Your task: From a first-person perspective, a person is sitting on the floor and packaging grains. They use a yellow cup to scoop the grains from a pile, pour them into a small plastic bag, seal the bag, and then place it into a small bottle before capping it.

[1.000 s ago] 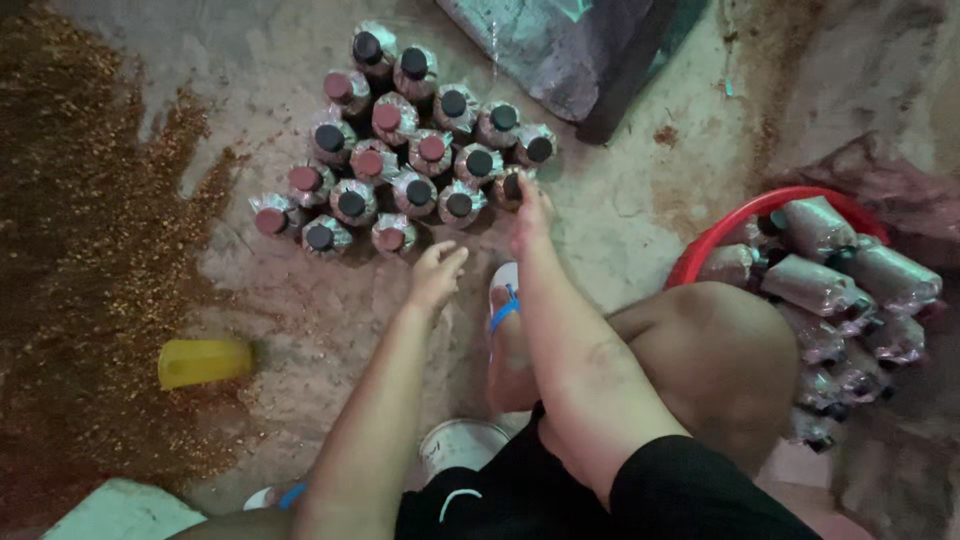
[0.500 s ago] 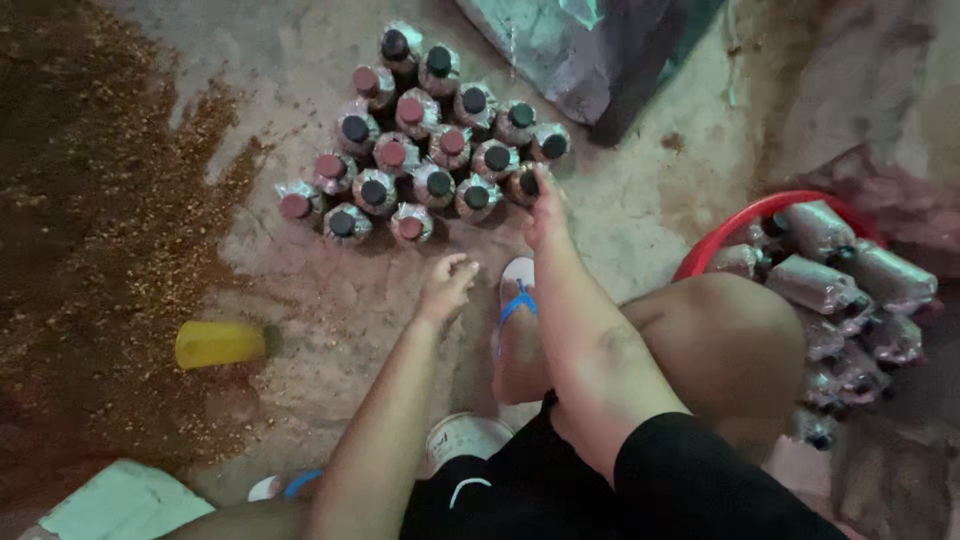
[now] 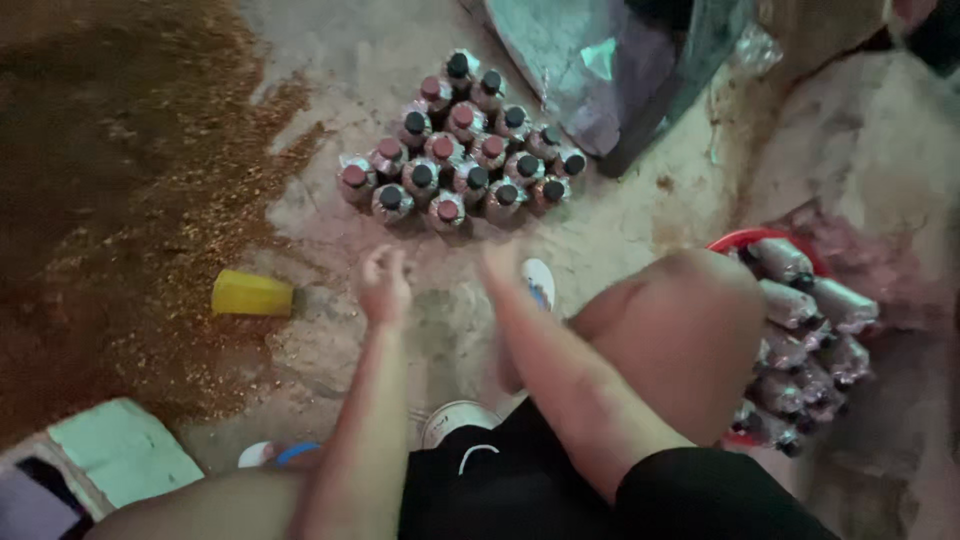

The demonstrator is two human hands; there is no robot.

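A cluster of several upright bottles with dark and reddish caps (image 3: pixel 460 150) stands on the concrete floor. My left hand (image 3: pixel 383 285) hovers below the cluster with its fingers loosely apart and nothing in it. My right hand (image 3: pixel 498 265) is blurred beside it, a little below the front row of bottles, and seems to hold nothing. A red basket (image 3: pixel 742 243) at the right, behind my knee, holds several more bottles (image 3: pixel 810 320) lying on their sides.
A yellow cup (image 3: pixel 252 294) lies on its side at the left. Brown sawdust-like grain (image 3: pixel 110 200) covers the floor at the left. A plastic sack (image 3: pixel 600 70) stands behind the bottles. A pale green block (image 3: pixel 120 455) sits at the lower left. My sandalled foot (image 3: pixel 538 285) is under my right hand.
My right hand has drawn back from the right end of the bottle cluster toward me. My left hand has stayed near the same spot. The view has shifted downward.
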